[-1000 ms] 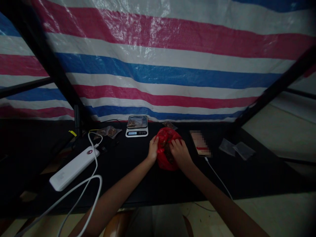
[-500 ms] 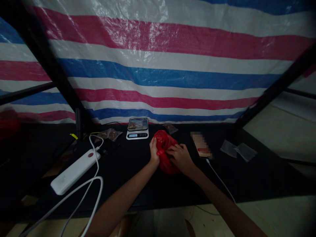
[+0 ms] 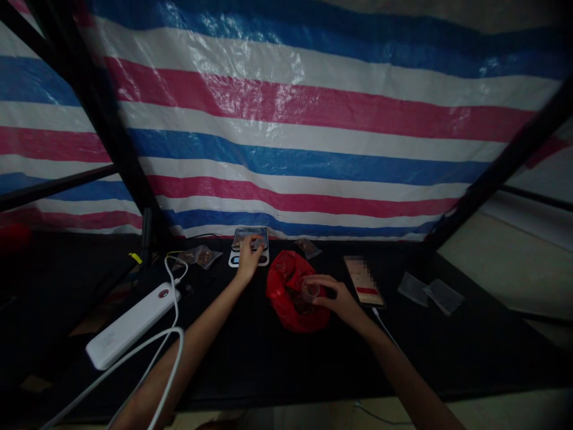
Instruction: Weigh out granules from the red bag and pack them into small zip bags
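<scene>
My right hand [image 3: 333, 295] has its fingers closed around a small clear plastic cup [image 3: 310, 289], held at the mouth of a red plastic bag [image 3: 280, 301]. The bag is open on the black table, with brownish contents partly visible inside. My left hand [image 3: 249, 255] reaches over a white digital scale [image 3: 233, 260], its fingers bent onto a small clear bag [image 3: 239, 237] lying on the weighing plate. That hand covers part of the scale's display and of the small bag.
Filled clear bags [image 3: 205, 257] lie left of the scale, and another filled bag [image 3: 307, 247] lies behind the red one. A phone [image 3: 360, 278] with a white cable and flat clear bags [image 3: 443, 295] are at right. A white power bank [image 3: 129, 325] with looping cables is at left.
My left hand has left the red bag and moved to the small bag on the scale. The red bag is now wide open, and a clear cup shows in my right hand.
</scene>
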`<state>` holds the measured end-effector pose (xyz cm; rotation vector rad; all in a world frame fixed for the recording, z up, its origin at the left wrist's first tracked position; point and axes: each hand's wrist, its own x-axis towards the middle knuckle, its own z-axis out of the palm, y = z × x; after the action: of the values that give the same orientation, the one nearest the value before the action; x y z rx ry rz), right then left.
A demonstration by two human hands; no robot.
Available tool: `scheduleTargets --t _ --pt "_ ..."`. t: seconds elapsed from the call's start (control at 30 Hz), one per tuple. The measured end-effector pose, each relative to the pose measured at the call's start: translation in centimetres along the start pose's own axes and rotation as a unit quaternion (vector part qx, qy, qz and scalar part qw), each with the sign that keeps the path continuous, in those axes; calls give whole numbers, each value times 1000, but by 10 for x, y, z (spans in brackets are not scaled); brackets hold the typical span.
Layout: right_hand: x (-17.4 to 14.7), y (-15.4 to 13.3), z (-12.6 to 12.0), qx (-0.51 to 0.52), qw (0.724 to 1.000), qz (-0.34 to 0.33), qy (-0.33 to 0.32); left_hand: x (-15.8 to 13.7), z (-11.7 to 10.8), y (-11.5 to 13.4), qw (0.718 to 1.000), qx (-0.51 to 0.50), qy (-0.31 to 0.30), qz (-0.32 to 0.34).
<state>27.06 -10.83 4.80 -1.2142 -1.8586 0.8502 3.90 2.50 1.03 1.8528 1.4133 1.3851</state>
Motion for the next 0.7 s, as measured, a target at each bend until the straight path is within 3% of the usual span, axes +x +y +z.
scheduleTargets --t 0.1,0.17,0.33,0.43,0.57,0.7 --pt "3 -7 -6 3 1000 0 -2 42 -23 -22 982 115 -94 117" --pt "6 -9 -8 0 1000 10 -7 64 -33 -35 961 165 -158 155" --pt "19 -12 -7 -9 1000 21 -11 87 -36 -54 923 232 -285 115" --pt "25 -14 -4 -10 1000 26 -14 88 -32 -55 919 235 -297 110" --pt "33 -14 -1 -6 999 21 -26 86 -32 -49 938 197 -272 88" --pt "52 -12 -1 -1 999 5 -50 74 -34 -34 962 44 -266 51"
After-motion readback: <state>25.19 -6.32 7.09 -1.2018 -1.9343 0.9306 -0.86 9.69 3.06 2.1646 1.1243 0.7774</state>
